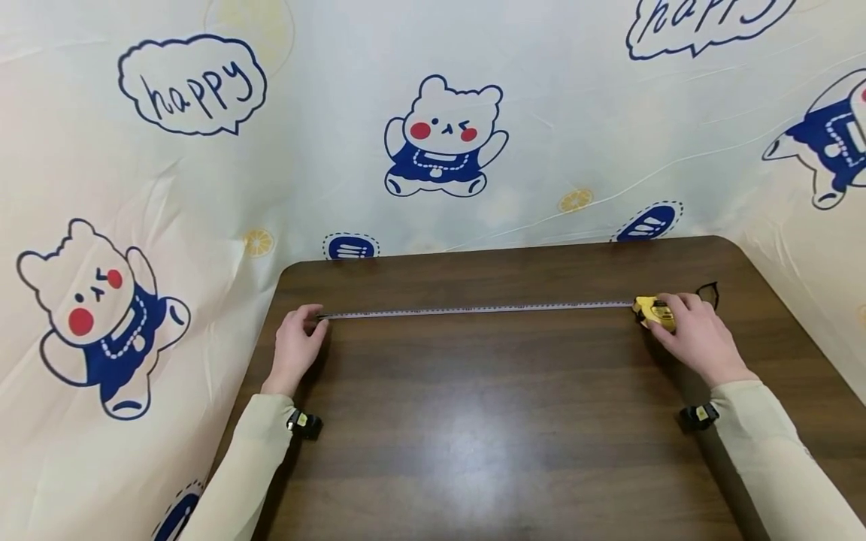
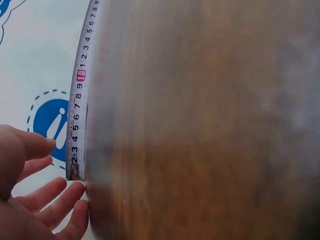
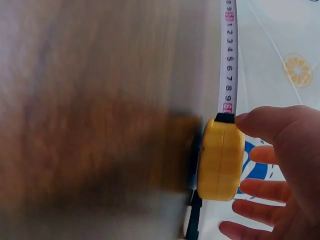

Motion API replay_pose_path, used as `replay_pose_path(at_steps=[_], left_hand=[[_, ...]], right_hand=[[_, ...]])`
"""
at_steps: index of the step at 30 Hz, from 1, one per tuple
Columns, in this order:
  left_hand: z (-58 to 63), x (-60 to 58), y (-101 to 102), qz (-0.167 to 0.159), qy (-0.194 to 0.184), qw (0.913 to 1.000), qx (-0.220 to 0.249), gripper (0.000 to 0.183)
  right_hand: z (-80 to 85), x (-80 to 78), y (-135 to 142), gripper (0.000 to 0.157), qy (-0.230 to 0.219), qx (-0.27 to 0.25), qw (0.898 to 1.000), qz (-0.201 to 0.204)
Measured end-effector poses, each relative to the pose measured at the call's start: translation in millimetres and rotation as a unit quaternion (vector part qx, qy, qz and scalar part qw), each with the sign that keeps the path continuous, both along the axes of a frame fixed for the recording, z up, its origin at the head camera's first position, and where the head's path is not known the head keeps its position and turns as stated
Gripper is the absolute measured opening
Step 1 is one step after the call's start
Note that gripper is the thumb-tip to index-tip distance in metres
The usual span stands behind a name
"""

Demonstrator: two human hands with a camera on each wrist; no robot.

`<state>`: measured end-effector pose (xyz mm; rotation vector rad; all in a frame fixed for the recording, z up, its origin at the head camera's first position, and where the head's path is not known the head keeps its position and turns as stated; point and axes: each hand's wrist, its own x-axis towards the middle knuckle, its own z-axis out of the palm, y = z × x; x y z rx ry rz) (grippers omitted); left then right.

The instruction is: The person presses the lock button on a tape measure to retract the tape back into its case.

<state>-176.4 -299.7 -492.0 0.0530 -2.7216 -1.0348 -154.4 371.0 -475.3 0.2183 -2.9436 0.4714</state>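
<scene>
A long white metal blade (image 1: 473,309) stretches straight across the dark brown table from a yellow tape measure (image 1: 653,312). My left hand (image 1: 295,344) is at the blade's free end on the left. In the left wrist view its fingers (image 2: 59,204) are spread by the metal end hook (image 2: 74,173), with the thumb apart from it. At the right, my right hand (image 1: 700,336) is against the yellow case. Its thumb (image 3: 265,122) touches the case near the blade's mouth, while the other fingers extend loosely along the side.
A black wrist strap (image 1: 707,291) loops out behind the tape measure. The brown wooden table (image 1: 460,406) has rounded far corners. Behind and beside it hangs a pale cloth (image 1: 325,165) printed with bears and words. Small dark devices (image 1: 306,424) sit on both wrists.
</scene>
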Motion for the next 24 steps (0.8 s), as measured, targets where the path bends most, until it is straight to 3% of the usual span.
replay_pose_path(at_steps=[5, 10, 15, 24], left_hand=[[-1.4, -3.9, -5, -0.002, -0.008, 1.0, 0.001, 0.033], [0.2, -8.7, -10, -0.01, -0.014, 0.9994, -0.031, 0.029], [3.0, -12.8, -13, -0.018, -0.019, 0.9979, -0.059, 0.024], [5.9, -17.2, -13, -0.027, -0.039, 0.9959, -0.077, 0.021]], right_hand=[[-1.6, -5.8, 5, 0.057, -0.035, -0.005, 0.999, 0.015], [-0.4, -9.7, 8, 0.062, -0.072, -0.027, 0.997, 0.028], [1.6, -14.5, 8, 0.065, -0.076, -0.051, 0.995, 0.04], [0.3, -24.4, 12, 0.068, -0.106, -0.04, 0.99, 0.079]])
